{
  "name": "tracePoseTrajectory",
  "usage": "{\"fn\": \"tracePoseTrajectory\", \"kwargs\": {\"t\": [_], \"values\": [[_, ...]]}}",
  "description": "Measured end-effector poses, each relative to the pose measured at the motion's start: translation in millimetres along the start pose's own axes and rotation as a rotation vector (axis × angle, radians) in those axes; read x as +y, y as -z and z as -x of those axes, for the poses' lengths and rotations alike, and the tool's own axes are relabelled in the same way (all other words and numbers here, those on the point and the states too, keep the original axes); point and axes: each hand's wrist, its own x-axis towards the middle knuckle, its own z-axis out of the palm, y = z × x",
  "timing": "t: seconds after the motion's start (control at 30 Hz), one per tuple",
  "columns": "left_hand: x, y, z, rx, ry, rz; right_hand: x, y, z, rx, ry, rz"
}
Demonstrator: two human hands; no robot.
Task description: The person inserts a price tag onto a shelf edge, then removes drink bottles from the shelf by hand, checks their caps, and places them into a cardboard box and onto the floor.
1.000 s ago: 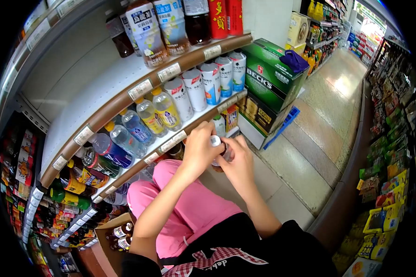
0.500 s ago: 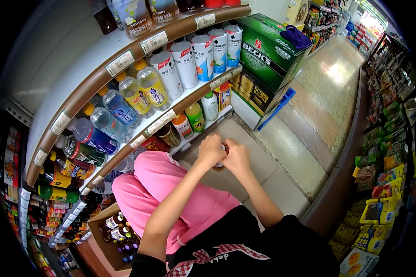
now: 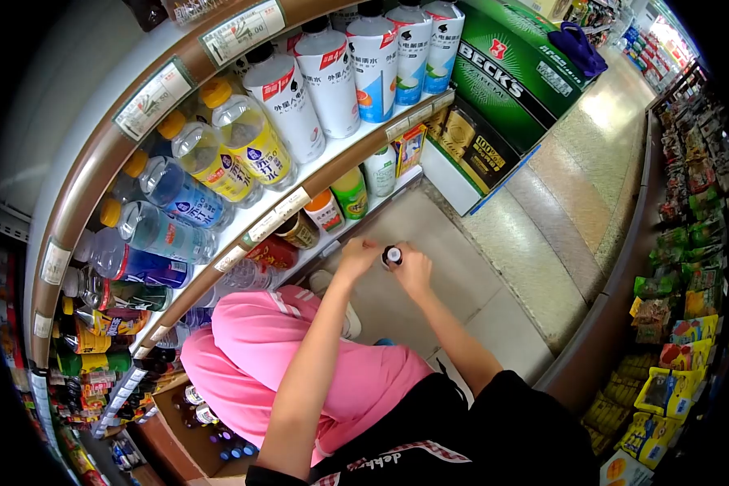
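A small dark bottle with a pale round top (image 3: 393,256) is seen from above over the floor tiles. My right hand (image 3: 414,270) grips it from the right side. Just left of the bottle is my left hand (image 3: 357,258), its fingers bent and pinched together, slightly apart from the bottle. Whether something small sits between those fingertips I cannot make out. Both hands are in front of my pink-trousered knees (image 3: 275,340), beside the lower shelf.
The curved shelf (image 3: 316,194) at left carries soda-water bottles (image 3: 247,134) and white drink bottles (image 3: 328,77). A green beer carton (image 3: 510,65) stands ahead on a black box (image 3: 470,142). A cardboard box (image 3: 174,413) of bottles is at lower left; snack packets (image 3: 664,393) line the right.
My left hand has come away from the bottle to the left, and the bottle's top now shows. The view has shifted closer to the shelf.
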Motion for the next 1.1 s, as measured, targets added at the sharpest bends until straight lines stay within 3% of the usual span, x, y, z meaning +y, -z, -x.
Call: {"fn": "tracePoseTrajectory", "kwargs": {"t": [0.37, 0.73, 0.93, 1.1], "values": [[-4.1, 8.0, 10.2, 0.258, -0.108, -0.14, 35.1, -64.6, -34.8, -0.089, -0.043, 0.077], [3.6, 1.9, 9.4, 0.273, -0.135, -0.194, 42.3, -79.7, -51.1, -0.21, -0.052, 0.132], [9.5, -1.1, 12.6, 0.338, -0.2, -0.148, 41.1, -55.5, -46.5, -0.204, 0.065, 0.074], [38.6, 5.4, 16.9, 0.28, -0.359, 0.199, -25.5, 46.1, -71.8, -0.313, 0.153, -0.014]]}}
